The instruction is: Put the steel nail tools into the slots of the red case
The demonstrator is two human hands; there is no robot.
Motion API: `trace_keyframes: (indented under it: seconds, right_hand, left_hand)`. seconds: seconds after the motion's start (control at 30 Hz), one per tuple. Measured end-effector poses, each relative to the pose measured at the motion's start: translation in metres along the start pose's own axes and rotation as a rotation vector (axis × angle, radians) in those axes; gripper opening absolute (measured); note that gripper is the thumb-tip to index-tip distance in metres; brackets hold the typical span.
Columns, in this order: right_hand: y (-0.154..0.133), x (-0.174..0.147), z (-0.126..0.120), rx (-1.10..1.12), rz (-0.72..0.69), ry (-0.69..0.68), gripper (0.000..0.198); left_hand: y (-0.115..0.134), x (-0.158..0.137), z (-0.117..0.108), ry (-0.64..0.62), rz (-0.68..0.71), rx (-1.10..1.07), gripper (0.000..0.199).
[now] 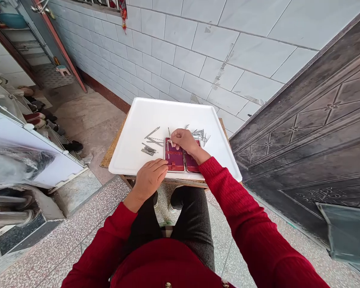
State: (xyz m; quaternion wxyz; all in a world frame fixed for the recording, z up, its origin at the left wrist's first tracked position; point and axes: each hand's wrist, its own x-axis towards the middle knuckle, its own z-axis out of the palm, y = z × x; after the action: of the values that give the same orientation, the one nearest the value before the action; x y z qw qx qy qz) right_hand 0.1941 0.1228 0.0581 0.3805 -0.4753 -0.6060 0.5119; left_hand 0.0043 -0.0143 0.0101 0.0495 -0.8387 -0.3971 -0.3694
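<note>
An open red manicure case (177, 168) with a row of elastic loops lies at the near edge of a white tray-like tabletop (129, 132). My left hand (151, 176) is at the case's left side, its fingertips closed on the rim near the front corner. Over the left half of the case, my right hand (183, 141) pinches a slim metal manicure tool (169, 131) between thumb and fingers; its exact kind is too small to tell. Several flat metal tools (153, 138) and a nail clipper (149, 150) lie left of the case. Behind my right wrist are small scissors (204, 139) and other metal tools (198, 133).
A wooden stand (111, 152) supports the white top. Behind it rises a tiled wall (180, 52), with a dark patterned door (300, 128) on the right. A white rack with shoes (73, 146) stands at left. My legs (192, 216) are close below the near edge.
</note>
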Motion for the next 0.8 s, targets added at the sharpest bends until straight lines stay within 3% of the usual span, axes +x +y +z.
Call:
trace_keyframes:
  seconds: [0.13, 0.2, 0.53, 0.8]
  right_hand:
    - [0.0037, -0.0059, -0.0005, 0.108, -0.033, -0.006, 0.05]
    - [0.004, -0.0076, 0.0005, 0.1, -0.038, -0.012, 0.057]
    - [0.0051, -0.0078, 0.0025, 0.042, -0.011, 0.015, 0.053]
    - [0.0097, -0.0081, 0.0033, -0.159, -0.024, 0.058, 0.026]
  left_hand:
    - [-0.0002, 0.0018, -0.0013, 0.017, 0.012, 0.002, 0.019]
    - [0.0, 0.0023, -0.0019, 0.009, 0.004, -0.006, 0.02]
    - [0.0009, 0.0043, -0.002, -0.02, -0.03, -0.015, 0.021]
    - [0.0006, 0.0049, -0.0027, -0.012, -0.028, -0.021, 0.023]
